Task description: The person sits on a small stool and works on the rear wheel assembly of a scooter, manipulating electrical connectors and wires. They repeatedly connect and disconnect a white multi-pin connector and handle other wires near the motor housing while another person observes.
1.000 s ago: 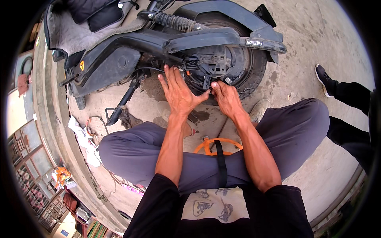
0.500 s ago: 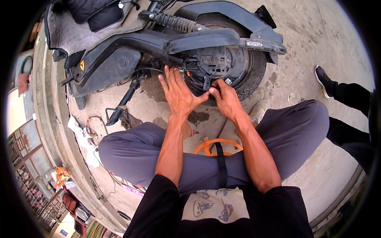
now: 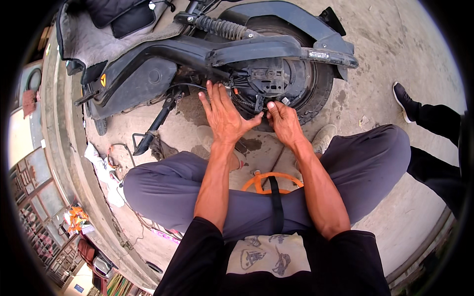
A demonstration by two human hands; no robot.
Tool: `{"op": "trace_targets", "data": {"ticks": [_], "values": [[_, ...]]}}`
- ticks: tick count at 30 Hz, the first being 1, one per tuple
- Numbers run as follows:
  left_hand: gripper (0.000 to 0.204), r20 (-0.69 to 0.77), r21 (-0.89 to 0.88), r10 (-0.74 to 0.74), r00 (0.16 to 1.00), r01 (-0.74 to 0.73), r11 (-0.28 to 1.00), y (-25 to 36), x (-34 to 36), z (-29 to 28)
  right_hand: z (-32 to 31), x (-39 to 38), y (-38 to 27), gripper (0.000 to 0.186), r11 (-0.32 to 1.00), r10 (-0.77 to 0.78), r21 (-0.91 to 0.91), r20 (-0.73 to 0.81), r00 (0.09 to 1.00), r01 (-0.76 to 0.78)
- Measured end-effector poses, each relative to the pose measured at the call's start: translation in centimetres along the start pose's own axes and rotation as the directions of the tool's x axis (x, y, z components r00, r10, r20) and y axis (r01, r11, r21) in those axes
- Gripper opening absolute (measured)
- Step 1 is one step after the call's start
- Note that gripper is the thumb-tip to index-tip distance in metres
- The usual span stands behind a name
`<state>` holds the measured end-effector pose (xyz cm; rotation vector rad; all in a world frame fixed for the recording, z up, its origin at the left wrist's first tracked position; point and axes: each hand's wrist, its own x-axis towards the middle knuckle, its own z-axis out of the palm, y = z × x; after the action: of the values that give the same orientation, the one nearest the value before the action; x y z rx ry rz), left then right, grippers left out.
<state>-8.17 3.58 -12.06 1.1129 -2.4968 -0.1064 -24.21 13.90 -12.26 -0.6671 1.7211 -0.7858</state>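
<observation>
A dark electric scooter lies in front of me with its rear wheel (image 3: 323, 93) at the far right of the middle. Against the wheel's hub, a black brake lever arm (image 3: 259, 102) sticks out toward me. My right hand (image 3: 287, 124) is closed beside this lever, thumb and forefinger pinched together; what is between them is too small to make out. Just left of it, my left hand (image 3: 222, 117) has its fingers stretched out near the cables (image 3: 240, 98), its thumb pointing at the lever end. A bracket plate (image 3: 266, 79) with slots covers the hub's middle.
The scooter's kickstand (image 3: 154, 129) juts out at the left, a dark rag by it. An orange ring-shaped frame (image 3: 256, 183) lies between my legs. Another person's shoe (image 3: 404, 102) stands at the right. A concrete step (image 3: 74, 148) runs along the left, near white cloth (image 3: 101, 170).
My right thumb has moved up and away from the left thumb, leaving a small gap between the hands. The left hand stays almost where it was.
</observation>
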Motion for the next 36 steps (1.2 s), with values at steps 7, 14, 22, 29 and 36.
{"op": "trace_targets", "data": {"ticks": [7, 14, 22, 29, 36], "values": [[0.123, -0.003, -0.022, -0.005, 1.0, 0.005, 1.0, 0.1, 0.1, 0.0, 0.9, -0.1, 0.1, 0.041, 0.868, -0.492, -0.211, -0.245, 0.835, 0.449], [0.123, -0.008, -0.014, -0.014, 1.0, 0.014, 1.0, 0.1, 0.0, 0.1, 0.7, -0.7, -0.2, 0.03, 0.977, -0.211, -0.02, -0.106, 0.972, 0.211], [0.125, 0.007, 0.001, -0.001, 1.0, 0.001, 1.0, -0.2, 0.0, 0.2, 0.4, 0.3, 0.0, 0.035, 0.991, -0.008, 0.137, 0.047, 0.999, 0.002], [0.123, -0.003, -0.018, -0.014, 1.0, 0.014, 1.0, -0.1, 0.0, -0.1, 1.1, -0.3, 0.3, 0.043, 0.87, -0.492, -0.171, -0.241, 0.836, 0.463], [0.124, 0.002, -0.015, -0.013, 1.0, 0.013, 1.0, -0.2, -0.2, 0.1, 0.4, 0.2, 0.0, 0.039, 0.997, -0.072, 0.019, -0.03, 0.997, 0.073]]}}
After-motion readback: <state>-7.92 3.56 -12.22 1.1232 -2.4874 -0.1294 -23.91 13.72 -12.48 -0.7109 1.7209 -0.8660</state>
